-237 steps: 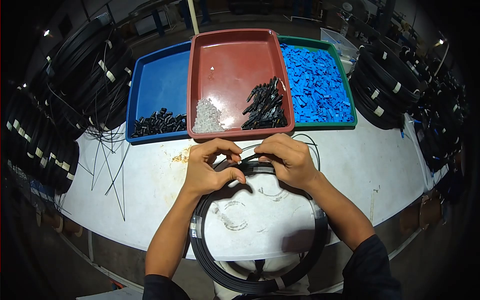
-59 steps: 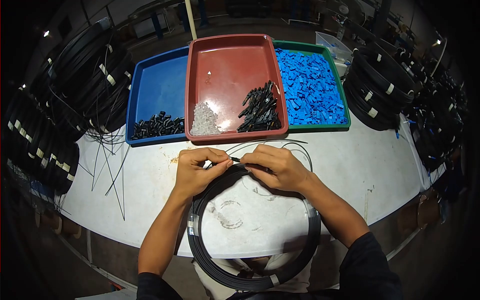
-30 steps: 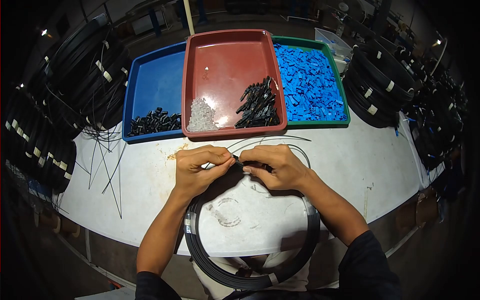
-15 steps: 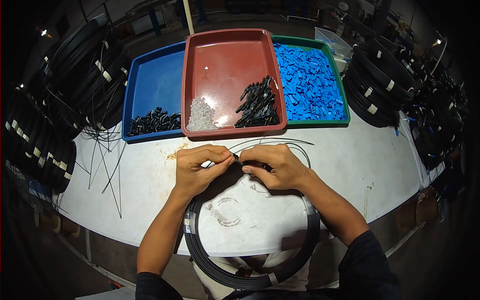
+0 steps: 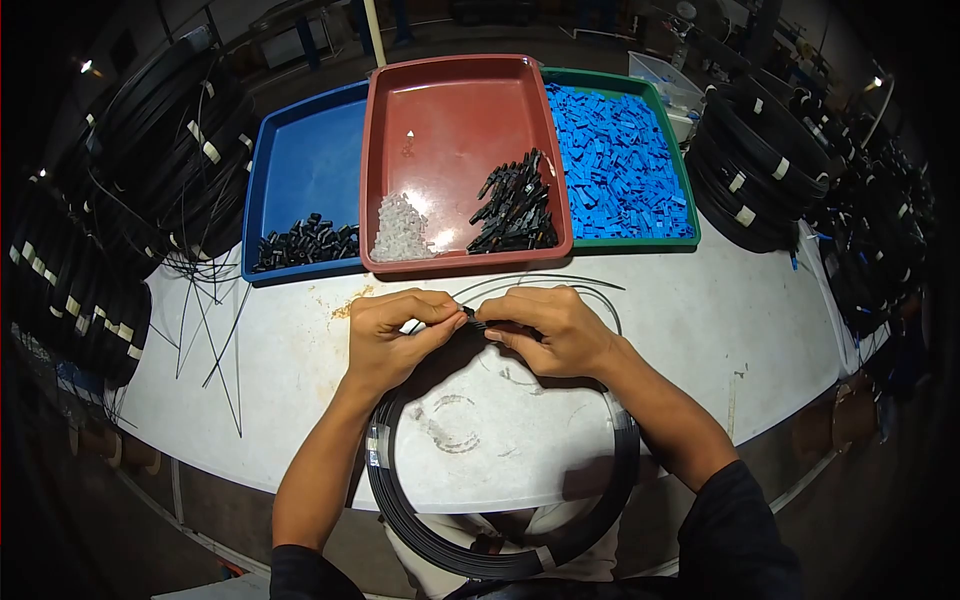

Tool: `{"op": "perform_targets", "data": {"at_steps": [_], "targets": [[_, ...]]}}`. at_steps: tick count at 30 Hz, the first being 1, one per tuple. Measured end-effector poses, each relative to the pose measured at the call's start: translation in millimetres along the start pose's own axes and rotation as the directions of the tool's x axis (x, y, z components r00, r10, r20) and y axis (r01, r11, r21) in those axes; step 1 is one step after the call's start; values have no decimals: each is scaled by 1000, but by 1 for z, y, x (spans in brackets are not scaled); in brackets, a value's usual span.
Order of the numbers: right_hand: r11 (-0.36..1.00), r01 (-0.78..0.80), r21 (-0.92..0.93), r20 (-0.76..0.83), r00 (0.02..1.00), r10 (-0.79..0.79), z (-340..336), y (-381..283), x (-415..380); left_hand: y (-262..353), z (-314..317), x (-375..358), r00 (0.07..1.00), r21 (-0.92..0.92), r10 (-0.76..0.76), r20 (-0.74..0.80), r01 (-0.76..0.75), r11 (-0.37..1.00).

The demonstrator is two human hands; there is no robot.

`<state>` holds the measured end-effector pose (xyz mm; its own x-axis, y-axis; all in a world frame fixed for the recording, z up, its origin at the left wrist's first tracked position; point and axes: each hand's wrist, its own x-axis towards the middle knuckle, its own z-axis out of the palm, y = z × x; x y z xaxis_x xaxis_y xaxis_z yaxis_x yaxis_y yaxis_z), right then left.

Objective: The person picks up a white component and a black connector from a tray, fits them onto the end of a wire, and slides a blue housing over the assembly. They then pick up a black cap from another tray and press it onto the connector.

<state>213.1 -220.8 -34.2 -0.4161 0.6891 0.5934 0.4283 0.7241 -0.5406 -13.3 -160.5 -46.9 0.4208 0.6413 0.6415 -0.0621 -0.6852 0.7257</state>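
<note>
My left hand (image 5: 393,335) is closed in a pinch, thumb against index finger, at one end of a small black connector part (image 5: 474,317). Close beside it on the right, my right hand (image 5: 556,330) pinches the other side of that part. Fingers cover most of it, so its exact shape is hidden. Below both hands lies a large coil of black cable (image 5: 622,470), bound with pale tape, its near side hanging past the table edge over my lap. Thin loose cable ends (image 5: 590,284) curve out behind my right hand.
Behind stand a blue tray (image 5: 300,130) with black caps, a red tray (image 5: 460,110) with clear pieces and black connectors, and a green tray (image 5: 690,215) of blue clips. Stacked cable coils (image 5: 170,150) rise at left, and more coils (image 5: 760,170) at right. The white table (image 5: 290,400) has smudges.
The whole view shifts very slightly. Both hands keep their pinch on the small black connector part, with almost no movement.
</note>
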Motion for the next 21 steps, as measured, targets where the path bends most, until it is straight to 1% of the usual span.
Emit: {"op": "perform_targets", "data": {"at_steps": [2,4,5,7,8,10,12,15,18,20,21], "targets": [[1000,1,-5,-2,1000,-1,0,0,1,-2,-1,-2,1000,-3,-7,3,7,1000],[997,53,-63,-99,993,-59,1,1,2,-4,-4,-4,975,-223,-223,15,221,949],[997,52,-64,-97,994,-58,3,2,3,-4,-5,-4,975,-225,-223,14,221,949],[997,52,-52,-186,981,-61,7,4,2,-3,-8,-3,953,-449,-301,-39,252,857],[997,52,-52,-186,981,-61,5,4,2,-4,-11,-2,952,-389,-300,-55,257,885],[997,40,-69,-118,992,-48,2,4,0,-4,-12,-1,958,-395,-279,-67,231,889],[997,45,-67,-125,991,-53,2,5,1,-6,-14,-3,963,-400,-258,-77,208,893],[996,45,-77,-136,989,-55,2,4,1,-10,-14,-4,970,-419,-240,-41,201,885],[996,35,-87,-126,991,-46,1,5,0,-8,-10,-4,971,-376,-232,-61,193,906],[996,28,-87,-113,993,-37,2,6,0,-3,-9,-3,990,-310,-141,-16,129,942],[992,46,-117,-123,991,-60,2,7,0,-2,-8,-2,990,-311,-142,-16,130,942]]}}
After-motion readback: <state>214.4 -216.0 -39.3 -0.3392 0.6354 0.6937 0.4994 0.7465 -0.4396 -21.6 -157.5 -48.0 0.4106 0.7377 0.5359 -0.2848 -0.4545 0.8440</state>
